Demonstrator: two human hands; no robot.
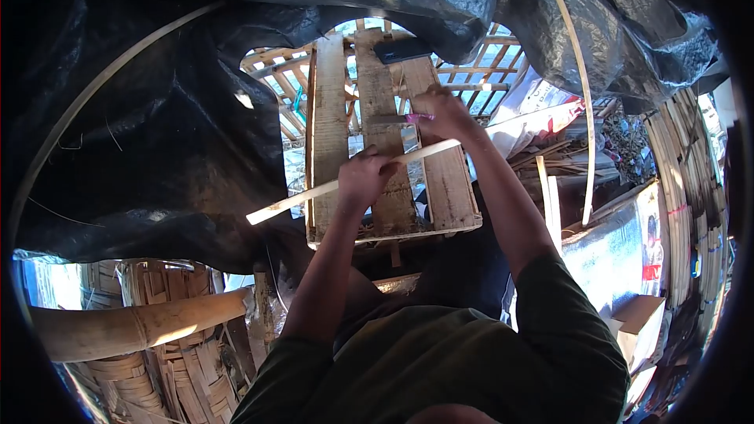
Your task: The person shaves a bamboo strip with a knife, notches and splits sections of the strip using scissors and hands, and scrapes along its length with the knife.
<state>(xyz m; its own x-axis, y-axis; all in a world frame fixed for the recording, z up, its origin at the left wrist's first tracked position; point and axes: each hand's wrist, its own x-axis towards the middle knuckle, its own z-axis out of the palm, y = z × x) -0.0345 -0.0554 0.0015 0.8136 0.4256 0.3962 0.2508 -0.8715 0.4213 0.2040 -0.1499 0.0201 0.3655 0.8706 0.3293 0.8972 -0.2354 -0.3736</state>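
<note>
My left hand (364, 177) is closed around a long pale bamboo strip (294, 202), which slants over the slatted wooden bench in front of me. The strip's near end sticks out past the bench's left side, and its far part runs up to the right below my other hand. In my right hand (446, 115) is a knife (386, 119) with something pink-purple at its grip. Its blade points left, above the strip and apart from it. The wooden bench (452, 192) has wide planks with gaps between them.
A dark flat object, perhaps a phone (402, 49), lies at the bench's far end. Black plastic sheeting (181, 141) hangs left and overhead. A thick bamboo pole (141, 326) is at lower left. Bamboo strips (679, 188) and a white sack (530, 106) are on the right.
</note>
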